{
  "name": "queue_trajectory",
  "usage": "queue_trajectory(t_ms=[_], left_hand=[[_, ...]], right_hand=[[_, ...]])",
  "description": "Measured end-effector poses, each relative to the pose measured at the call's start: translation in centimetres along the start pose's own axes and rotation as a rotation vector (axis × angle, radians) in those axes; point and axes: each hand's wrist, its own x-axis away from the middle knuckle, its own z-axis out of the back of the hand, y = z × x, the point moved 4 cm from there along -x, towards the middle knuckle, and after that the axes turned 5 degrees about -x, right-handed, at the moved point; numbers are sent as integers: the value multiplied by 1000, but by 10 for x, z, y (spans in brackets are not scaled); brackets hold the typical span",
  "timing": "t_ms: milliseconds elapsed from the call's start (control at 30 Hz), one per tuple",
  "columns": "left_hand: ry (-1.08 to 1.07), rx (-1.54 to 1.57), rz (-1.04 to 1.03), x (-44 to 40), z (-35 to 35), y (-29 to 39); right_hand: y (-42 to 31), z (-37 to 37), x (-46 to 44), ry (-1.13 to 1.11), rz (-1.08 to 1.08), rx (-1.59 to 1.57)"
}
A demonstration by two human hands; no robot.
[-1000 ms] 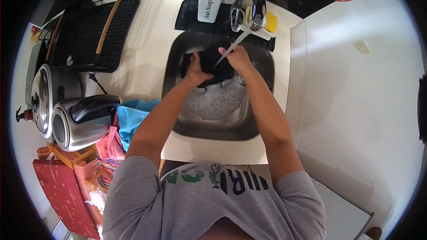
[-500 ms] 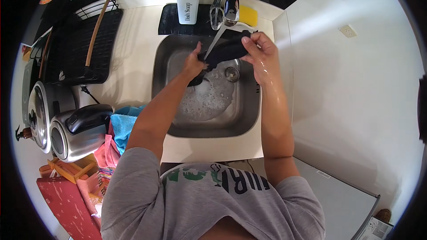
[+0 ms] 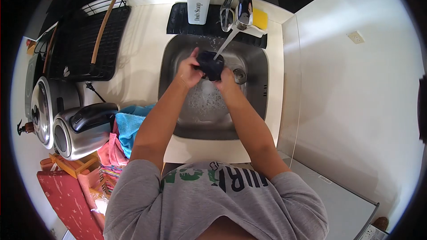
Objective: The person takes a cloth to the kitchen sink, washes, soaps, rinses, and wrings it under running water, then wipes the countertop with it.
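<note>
A bunched black cloth (image 3: 210,65) is between my two hands, over the steel sink (image 3: 213,129). Water from the faucet (image 3: 243,11) runs in a stream onto the cloth. My left hand (image 3: 190,71) grips its left side, thumb up along the edge. Around the lower right side is my right hand (image 3: 226,80), its fingers partly hidden by the cloth. Suds (image 3: 205,102) lie on the sink floor below, and the drain (image 3: 240,76) shows just right of my right hand.
Behind the sink stand a soap bottle (image 3: 198,6) and a yellow sponge (image 3: 260,19) on a black mat (image 3: 178,26). Left are a dish rack (image 3: 84,44), a kettle (image 3: 84,129), a lidded pot (image 3: 42,111) and a blue towel (image 3: 129,129). A wall (image 3: 347,84) rises on the right.
The cloth, stretched between my hands half a second ago, is now bunched together. My right hand has come down and left, close to my left hand. The suds have thinned.
</note>
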Motion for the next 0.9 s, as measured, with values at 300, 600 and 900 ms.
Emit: queue_trajectory(t_ms=[300,600,900], left_hand=[[18,243,75,-9,-11,-33],[-64,-288,-44,-20,-36,-9],[95,-334,-265,23,-39,0]], right_hand=[[-24,-58,54,-35,177,-62],[-18,7,51,-51,-187,73],[-11,-24,35,-279,145,-211]])
